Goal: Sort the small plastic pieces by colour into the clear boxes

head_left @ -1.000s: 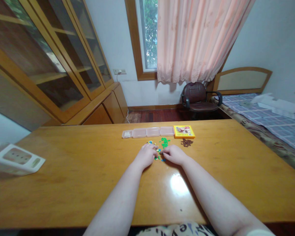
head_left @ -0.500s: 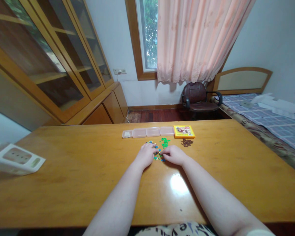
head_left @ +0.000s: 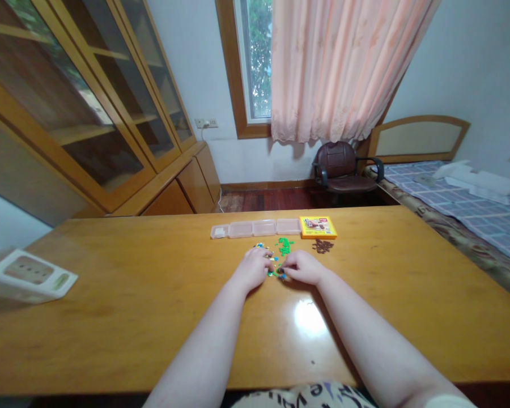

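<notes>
Small mixed-colour pieces [head_left: 274, 259] lie on a table [head_left: 153, 294] in a band running away from the person, between the curled left hand [head_left: 254, 268] and curled right hand [head_left: 305, 267], near both. I cannot tell whether either pinches one; green pieces [head_left: 285, 247] lie just beyond the right hand

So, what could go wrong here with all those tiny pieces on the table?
The green pile lies just beyond the hands, so a stray knuckle of the right hand might push it into the mixed pieces.

The left hand rests right beside those mixed pieces and may hide some from sight.

The brown pile is loose too, so a bump could scatter it.
</notes>
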{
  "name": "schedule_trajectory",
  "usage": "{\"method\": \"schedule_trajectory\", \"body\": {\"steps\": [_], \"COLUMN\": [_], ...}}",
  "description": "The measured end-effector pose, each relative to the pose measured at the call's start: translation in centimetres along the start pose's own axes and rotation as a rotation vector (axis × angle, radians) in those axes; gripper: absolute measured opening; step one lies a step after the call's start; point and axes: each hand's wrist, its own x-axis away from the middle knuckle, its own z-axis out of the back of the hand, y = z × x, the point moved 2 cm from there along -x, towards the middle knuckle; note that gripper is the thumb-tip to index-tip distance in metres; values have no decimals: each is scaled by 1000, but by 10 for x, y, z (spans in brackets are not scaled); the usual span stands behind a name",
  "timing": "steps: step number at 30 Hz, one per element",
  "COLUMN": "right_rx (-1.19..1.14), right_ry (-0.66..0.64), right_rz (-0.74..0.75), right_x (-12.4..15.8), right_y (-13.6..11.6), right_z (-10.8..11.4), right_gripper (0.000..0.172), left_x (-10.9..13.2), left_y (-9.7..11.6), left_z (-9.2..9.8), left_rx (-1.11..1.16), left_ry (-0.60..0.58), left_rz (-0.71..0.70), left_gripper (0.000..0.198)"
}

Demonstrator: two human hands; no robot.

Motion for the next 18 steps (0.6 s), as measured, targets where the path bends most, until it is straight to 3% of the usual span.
{"method": "schedule_trajectory", "body": {"steps": [4,9,18], "right_rx": [44,137,-2], "right_ry": [-14,112,-21], "right_rz": [-9,-137,71], "right_x": [-1,-1,1], "right_y": [0,5,-1], "right_z": [-1,3,1], "right_gripper": [30,32,33], "left_x": [1,1,0], "left_y": [1,4,3], "left_z": [-2,-4,-2], "left_rx": [1,-8,-59], "left_ry": [-24,-34,-22], "left_rz": [-38,-37,18], "left_gripper": [27,31,32]}}
